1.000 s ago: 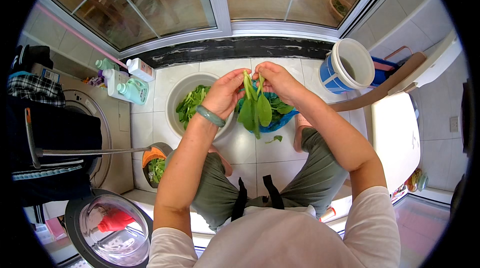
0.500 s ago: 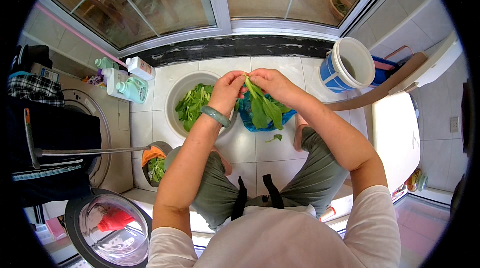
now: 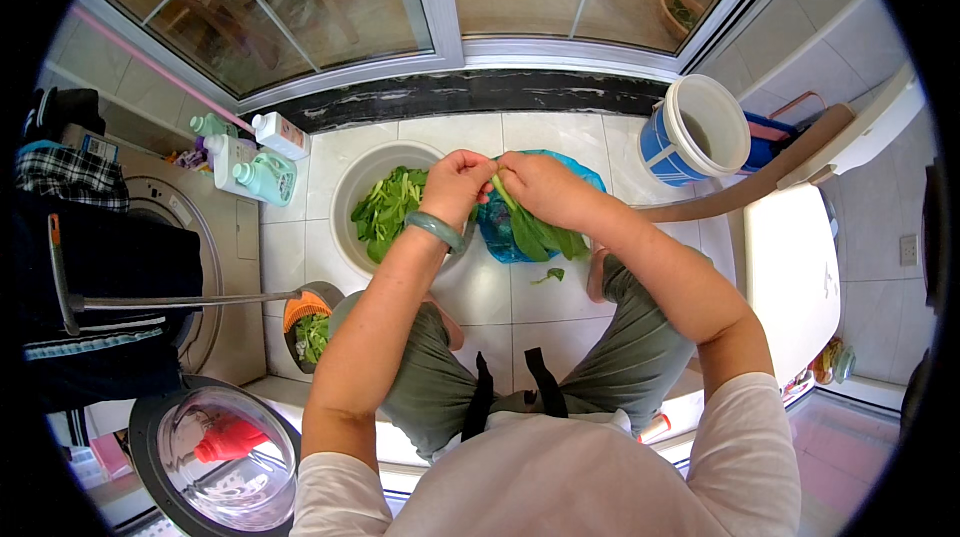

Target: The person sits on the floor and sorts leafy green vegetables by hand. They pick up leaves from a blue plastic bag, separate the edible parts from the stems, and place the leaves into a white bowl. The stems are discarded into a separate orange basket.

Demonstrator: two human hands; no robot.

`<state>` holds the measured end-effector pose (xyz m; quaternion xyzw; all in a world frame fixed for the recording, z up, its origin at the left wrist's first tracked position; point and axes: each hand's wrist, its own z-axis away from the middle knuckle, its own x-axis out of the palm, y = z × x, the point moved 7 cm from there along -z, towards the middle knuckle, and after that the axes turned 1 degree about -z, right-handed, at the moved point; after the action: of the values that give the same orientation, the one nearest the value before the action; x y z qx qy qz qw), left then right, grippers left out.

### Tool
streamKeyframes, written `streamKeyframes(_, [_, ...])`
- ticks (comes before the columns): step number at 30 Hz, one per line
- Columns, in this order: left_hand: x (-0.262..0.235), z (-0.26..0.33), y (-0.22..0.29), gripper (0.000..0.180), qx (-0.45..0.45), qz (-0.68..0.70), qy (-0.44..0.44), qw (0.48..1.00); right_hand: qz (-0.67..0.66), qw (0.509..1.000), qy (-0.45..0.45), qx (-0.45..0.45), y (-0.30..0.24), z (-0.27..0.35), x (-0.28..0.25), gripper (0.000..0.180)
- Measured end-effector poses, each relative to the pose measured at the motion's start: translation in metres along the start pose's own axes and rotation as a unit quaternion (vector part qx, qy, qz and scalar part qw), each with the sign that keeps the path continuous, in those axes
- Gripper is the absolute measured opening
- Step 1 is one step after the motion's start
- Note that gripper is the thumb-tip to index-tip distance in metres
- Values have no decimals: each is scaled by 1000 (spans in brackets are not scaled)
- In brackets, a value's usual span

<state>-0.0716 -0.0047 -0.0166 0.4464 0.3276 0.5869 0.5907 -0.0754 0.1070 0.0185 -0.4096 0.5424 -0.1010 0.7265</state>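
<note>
Between my two hands is a stalk of leafy greens (image 3: 537,235), its stem end up and its broad leaves hanging down to the right. My right hand (image 3: 540,187) is closed around the stems. The left hand (image 3: 458,182), below which a green bangle sits on the wrist, has its fingers pinched at the stem end; what lies in the pinch is too small to make out. Under the right hand lies a blue plastic bag (image 3: 572,165). To the left, a pale basin (image 3: 345,205) holds more greens (image 3: 388,212), partly covered by my left forearm.
A loose leaf (image 3: 549,277) lies on the tiles between my feet. Left of my knee stands a long-handled dustpan (image 3: 330,293) with leaf scraps. Several bottles (image 3: 266,182) stand by the washing machine (image 3: 230,237). At the right is a white and blue bucket (image 3: 668,152).
My right hand has turned and come down over the stems, and the leaves have swung down to the right. More of the blue bag shows behind it. The left hand has barely moved.
</note>
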Motion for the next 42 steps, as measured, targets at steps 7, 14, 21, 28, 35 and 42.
streamKeyframes(7, [5,1,0,9,6,13,-21,1000,22,1000,1,1,4,-2,3,24])
streamKeyframes(14, [8,9,12,7,25,44,-40,998,-259,962,-36,84,18,-2,8,26])
streamKeyframes(21, [3,10,21,7,52,34,-27,998,-309,943,-105,72,16,-7,12,24])
streamKeyframes(28, [2,9,25,8,70,17,-30,997,-260,962,-70,39,6,-4,0,24])
streamKeyframes(35, [3,11,30,8,79,36,-55,995,-393,911,-93,76,10,-2,7,23])
streamKeyframes(42, [-4,8,32,4,113,-67,-5,991,-299,948,-106,20,3,-2,9,27])
